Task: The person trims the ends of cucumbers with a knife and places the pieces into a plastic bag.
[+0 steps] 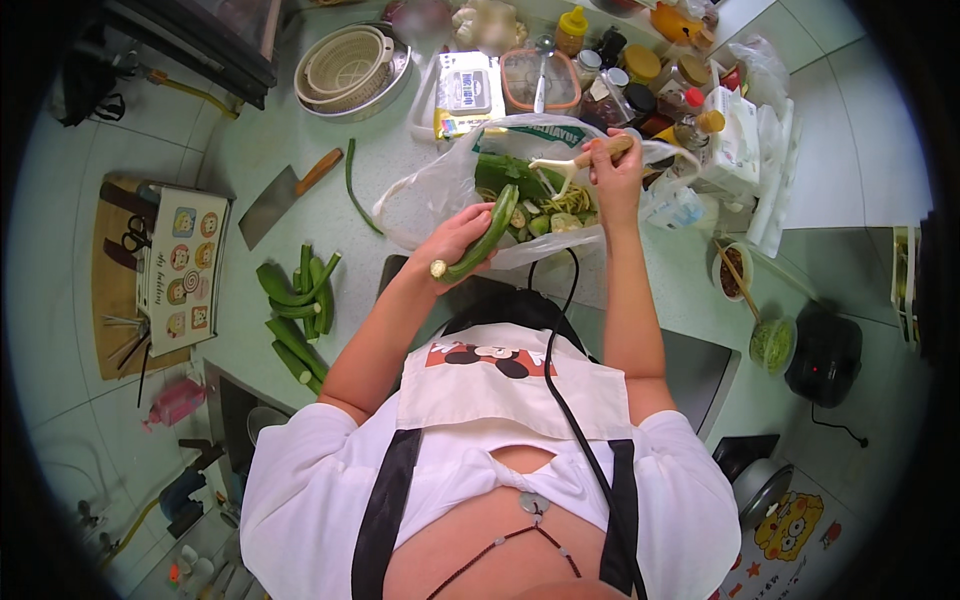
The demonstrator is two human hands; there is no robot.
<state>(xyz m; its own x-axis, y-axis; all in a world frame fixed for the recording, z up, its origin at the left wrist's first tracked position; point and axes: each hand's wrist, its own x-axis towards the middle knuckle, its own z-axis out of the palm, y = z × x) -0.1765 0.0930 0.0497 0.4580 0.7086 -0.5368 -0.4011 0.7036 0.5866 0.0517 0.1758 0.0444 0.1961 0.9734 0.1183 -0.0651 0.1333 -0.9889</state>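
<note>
Left hand (452, 238) gripping green gourd (487, 235), right hand (612, 160) clasping peeler (572, 163), plastic bag (440, 190) holding green peelings (545, 205)

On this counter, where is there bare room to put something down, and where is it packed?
Bare pale green counter lies between the wooden-handled cleaver, the white colander in its metal bowl and the pile of green gourds. The back right is crowded with jars and bottles behind the clear plastic bag of peelings.
</note>
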